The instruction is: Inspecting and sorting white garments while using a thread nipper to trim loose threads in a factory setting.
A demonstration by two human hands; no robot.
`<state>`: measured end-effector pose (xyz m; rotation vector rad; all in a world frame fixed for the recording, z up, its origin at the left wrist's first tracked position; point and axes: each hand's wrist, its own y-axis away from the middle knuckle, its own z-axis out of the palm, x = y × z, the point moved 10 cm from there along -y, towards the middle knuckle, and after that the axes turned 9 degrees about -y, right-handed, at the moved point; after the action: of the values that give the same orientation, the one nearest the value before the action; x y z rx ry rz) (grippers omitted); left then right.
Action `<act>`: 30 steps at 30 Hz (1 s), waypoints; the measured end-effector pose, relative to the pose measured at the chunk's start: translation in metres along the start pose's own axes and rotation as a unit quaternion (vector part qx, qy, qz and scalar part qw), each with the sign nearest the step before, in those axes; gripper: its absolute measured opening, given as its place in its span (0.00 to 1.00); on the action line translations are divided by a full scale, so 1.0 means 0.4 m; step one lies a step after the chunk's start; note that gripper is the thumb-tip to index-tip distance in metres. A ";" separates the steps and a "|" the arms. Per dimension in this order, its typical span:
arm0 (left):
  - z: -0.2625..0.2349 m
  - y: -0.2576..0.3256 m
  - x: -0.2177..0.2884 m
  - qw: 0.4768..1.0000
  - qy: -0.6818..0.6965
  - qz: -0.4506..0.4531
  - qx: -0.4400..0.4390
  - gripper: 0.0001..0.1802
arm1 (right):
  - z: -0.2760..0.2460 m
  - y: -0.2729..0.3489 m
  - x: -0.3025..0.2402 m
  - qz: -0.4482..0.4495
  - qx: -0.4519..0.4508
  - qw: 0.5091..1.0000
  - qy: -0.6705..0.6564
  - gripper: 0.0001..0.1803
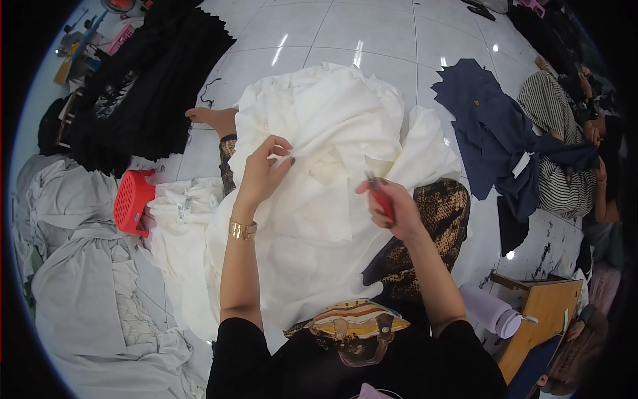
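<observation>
A large heap of white cloth (299,219) covers my lap and spreads over the floor in front of me. My left hand (264,169), with a gold watch at its wrist, has its fingers drawn together in a pinch at a fold of this cloth; the fingertips partly hide what lies between them. To the right, my right hand (399,207) is closed around small red-handled thread snips (381,199). Their metal blades point up and away from me, above the cloth and apart from my left hand.
A red plastic stool (135,203) stands at the left, beside grey cloth piles (73,286). Black garments (143,86) lie far left. Navy cloth pieces (482,126) lie at the right, near another person in stripes. A lilac bottle (488,309) is beside a small wooden table (545,326).
</observation>
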<state>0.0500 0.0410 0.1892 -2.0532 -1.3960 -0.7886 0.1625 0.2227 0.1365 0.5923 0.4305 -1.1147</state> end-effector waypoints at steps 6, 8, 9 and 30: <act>0.070 0.057 -0.025 0.956 0.219 -0.076 -0.180 0.21 | 0.075 -0.119 0.088 0.073 -0.006 0.992 0.105 0.16; 0.068 0.072 -0.011 0.945 0.259 -0.078 -0.184 0.22 | 0.084 -0.137 0.118 0.089 -0.012 0.990 0.110 0.15; 0.070 0.078 -0.001 0.932 0.299 -0.079 -0.188 0.23 | 0.087 -0.142 0.131 0.097 -0.012 0.989 0.112 0.16; 0.071 0.097 0.062 0.958 0.216 -0.019 -0.187 0.26 | 0.099 -0.146 0.156 0.119 0.014 0.989 0.083 0.14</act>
<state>0.0988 0.0641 0.1832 -1.9515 -1.0997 -1.5102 0.1339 0.1353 0.1164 0.7452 0.4742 -0.8476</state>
